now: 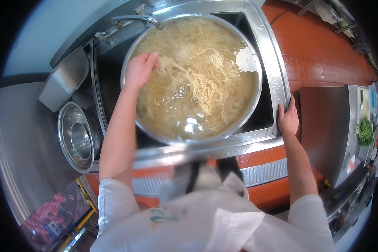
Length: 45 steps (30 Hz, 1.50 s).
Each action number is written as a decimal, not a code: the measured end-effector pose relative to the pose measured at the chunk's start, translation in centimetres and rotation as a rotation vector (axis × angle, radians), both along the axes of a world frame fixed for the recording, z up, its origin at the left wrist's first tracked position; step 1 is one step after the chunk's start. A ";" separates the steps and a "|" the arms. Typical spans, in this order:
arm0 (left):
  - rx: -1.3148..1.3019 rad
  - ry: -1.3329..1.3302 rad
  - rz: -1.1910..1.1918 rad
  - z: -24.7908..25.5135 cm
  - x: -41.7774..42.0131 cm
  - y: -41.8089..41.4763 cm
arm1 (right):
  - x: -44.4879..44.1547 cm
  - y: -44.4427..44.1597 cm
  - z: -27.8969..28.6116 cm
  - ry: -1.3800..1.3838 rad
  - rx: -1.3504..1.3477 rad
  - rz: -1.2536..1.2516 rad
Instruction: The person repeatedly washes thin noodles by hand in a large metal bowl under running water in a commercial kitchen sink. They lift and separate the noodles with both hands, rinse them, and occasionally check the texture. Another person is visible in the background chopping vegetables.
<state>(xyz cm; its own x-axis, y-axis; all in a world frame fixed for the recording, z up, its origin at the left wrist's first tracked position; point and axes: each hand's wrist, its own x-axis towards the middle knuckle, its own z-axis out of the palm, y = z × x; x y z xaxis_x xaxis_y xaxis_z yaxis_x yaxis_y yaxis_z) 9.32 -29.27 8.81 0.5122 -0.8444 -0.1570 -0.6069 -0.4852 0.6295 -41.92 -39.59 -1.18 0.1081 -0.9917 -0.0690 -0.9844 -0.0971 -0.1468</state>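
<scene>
A wide round metal bowl stands in a stainless steel sink, filled with cloudy water and pale thin noodles. At the bowl's left side, my left hand has its fingers closed on a bunch of noodles at the water's surface. My right hand rests on the sink's right rim, with thumb and fingers apart and no object in it. Over the bowl's upper left edge reaches a metal faucet; water seems to run from it. A white patch shows inside the bowl at the right.
Left of the sink are stacked metal bowls and a tilted steel container. At the right, a steel counter carries green leafy herbs and a knife. Drain grating crosses the tiled floor.
</scene>
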 end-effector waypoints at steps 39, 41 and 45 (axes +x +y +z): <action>0.355 -0.340 -0.043 -7.6 -2.5 13.5 | 0.0 -0.8 0.0 0.012 0.039 -0.018; 0.355 -0.236 0.070 -8.9 -1.2 13.3 | 0.3 -0.9 0.3 -0.007 0.042 -0.017; -0.143 0.397 0.423 -5.4 -0.6 11.2 | 0.1 -0.8 0.3 -0.003 0.037 -0.013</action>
<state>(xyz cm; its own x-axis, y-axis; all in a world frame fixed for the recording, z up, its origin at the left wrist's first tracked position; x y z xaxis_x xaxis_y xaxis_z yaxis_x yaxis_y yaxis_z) 8.71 -18.04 3.41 0.7341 -0.6068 -0.3050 -0.0846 -0.5273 0.8454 -41.82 -40.36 -0.83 0.0958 -0.9898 -0.1058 -0.9851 -0.0790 -0.1530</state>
